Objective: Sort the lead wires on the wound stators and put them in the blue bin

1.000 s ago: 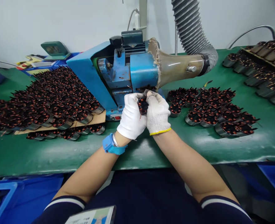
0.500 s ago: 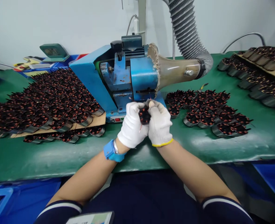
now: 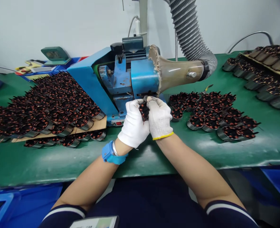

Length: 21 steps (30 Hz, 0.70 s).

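Between my two white-gloved hands is a motor stator [image 3: 144,111], black with copper windings, its wound end facing me. My left hand [image 3: 134,125] wraps its left side. My right hand [image 3: 160,117] closes on its upper right, thumb and fingers pinched near the top edge; any wire end between those fingertips is too small to make out. The stator is right in front of the slot [image 3: 143,94] in the blue machine's cover [image 3: 145,77]. Whether it touches the machine, I cannot tell.
Many similar stators [image 3: 59,104] are stacked at left on cardboard [image 3: 94,125]. More stators [image 3: 211,117] stand to the right, with further rows [image 3: 270,85] at far right. A grey hose [image 3: 188,31] joins the machine's translucent funnel [image 3: 178,74]. Blue bins [image 3: 23,205] sit below the table edge.
Both hands have moved slightly up and left, bringing the stator closer to the machine's slot. The stator has turned a little in my grip.
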Each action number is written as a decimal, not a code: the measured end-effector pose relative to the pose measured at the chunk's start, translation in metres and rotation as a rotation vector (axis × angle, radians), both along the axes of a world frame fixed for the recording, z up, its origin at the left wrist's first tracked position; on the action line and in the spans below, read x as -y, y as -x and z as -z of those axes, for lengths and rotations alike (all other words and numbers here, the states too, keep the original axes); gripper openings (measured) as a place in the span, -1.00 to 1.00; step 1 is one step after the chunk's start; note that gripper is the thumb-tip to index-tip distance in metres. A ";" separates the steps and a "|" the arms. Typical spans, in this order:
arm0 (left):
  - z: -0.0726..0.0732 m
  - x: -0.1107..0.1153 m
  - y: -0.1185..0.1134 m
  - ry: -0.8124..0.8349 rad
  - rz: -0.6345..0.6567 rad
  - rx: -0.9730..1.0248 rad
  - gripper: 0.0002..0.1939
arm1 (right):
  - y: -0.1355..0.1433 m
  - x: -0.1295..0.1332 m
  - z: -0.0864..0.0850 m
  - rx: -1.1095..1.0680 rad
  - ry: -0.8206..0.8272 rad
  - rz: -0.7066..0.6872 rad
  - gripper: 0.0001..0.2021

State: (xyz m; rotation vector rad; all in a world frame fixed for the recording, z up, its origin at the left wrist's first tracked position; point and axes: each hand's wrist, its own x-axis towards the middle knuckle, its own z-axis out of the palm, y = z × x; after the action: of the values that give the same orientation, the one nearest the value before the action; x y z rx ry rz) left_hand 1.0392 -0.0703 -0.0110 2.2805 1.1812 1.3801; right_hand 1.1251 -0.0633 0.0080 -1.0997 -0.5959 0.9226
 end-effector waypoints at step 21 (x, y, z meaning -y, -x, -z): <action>0.013 0.035 0.012 -0.061 -0.067 0.182 -0.48 | -0.035 0.030 0.011 -0.331 -0.165 0.045 -0.82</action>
State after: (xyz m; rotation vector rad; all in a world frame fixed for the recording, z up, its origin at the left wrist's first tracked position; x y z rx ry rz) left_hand 1.0275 -0.1056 -0.0237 2.1183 1.1818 1.6299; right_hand 1.1604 -0.0938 -0.0027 -0.7878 -0.3650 0.9735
